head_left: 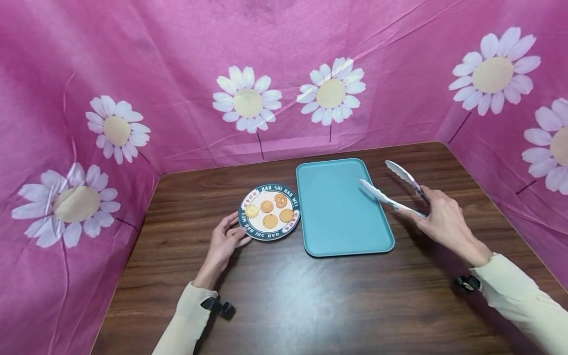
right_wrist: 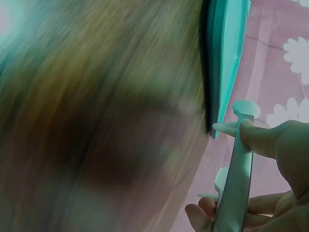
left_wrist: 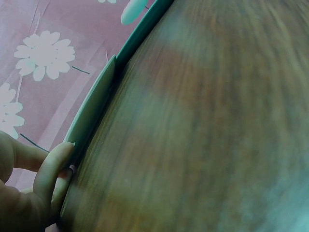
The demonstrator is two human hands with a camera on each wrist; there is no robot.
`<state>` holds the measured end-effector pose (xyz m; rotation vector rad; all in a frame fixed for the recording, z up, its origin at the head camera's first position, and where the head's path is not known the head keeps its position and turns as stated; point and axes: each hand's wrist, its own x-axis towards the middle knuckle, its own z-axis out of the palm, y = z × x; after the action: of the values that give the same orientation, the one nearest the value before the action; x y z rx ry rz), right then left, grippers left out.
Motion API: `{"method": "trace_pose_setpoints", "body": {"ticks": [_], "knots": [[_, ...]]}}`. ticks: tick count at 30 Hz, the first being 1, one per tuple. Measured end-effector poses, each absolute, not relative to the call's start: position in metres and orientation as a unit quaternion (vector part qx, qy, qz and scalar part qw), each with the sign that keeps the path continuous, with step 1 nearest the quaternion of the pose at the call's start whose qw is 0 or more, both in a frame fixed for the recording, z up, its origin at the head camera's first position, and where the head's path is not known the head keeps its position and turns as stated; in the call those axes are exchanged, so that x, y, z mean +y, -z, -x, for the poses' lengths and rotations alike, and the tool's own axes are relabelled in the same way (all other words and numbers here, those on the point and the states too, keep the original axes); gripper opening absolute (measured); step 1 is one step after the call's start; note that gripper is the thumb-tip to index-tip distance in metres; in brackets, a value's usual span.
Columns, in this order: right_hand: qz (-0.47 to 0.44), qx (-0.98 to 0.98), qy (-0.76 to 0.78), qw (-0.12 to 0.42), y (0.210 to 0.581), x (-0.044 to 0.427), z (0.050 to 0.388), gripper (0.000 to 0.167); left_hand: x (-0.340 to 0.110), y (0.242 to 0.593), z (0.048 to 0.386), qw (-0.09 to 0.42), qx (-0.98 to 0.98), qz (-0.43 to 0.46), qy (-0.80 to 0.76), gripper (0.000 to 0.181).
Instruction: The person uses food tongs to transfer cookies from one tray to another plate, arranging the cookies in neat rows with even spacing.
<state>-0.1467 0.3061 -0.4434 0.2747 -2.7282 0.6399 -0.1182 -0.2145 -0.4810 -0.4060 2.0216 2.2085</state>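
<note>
A round plate (head_left: 266,234) with a dark lettered rim stands left of the turquoise tray (head_left: 346,241). On it lie several cookies, among them a swirled one (head_left: 266,206) and a pretzel-shaped one (head_left: 280,200). My left hand (head_left: 225,239) pinches the plate's left rim; the left wrist view shows thumb and fingers at the plate's edge (left_wrist: 89,111). With my right hand (head_left: 445,219) I hold metal tongs (head_left: 406,173), their two arms spread apart and nothing between them. One tong tip is above the tray's right edge.
The wooden table (head_left: 275,305) has a brown grain. Pink cloth (head_left: 191,98) printed with white daisies hangs behind it and at both sides. A small black device (head_left: 218,307) is strapped on the left wrist, another (head_left: 468,283) on the right.
</note>
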Motion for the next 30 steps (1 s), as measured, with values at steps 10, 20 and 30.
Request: {"method": "trace_pose_setpoints", "body": {"ticks": [10, 20, 30], "knots": [[-0.074, -0.961, -0.217, 0.152, 0.442, 0.329, 0.147, 0.054, -0.215, 0.483, 0.118, 0.06, 0.665, 0.127, -0.733, 0.064], [-0.028, -0.966, -0.217, 0.142, 0.446, 0.345, 0.144, 0.046, -0.215, 0.482, 0.118, 0.063, 0.668, 0.132, -0.73, 0.064], [-0.01, -0.969, -0.21, 0.132, 0.448, 0.353, 0.143, 0.048, -0.214, 0.481, 0.118, 0.06, 0.667, 0.131, -0.731, 0.065]]}}
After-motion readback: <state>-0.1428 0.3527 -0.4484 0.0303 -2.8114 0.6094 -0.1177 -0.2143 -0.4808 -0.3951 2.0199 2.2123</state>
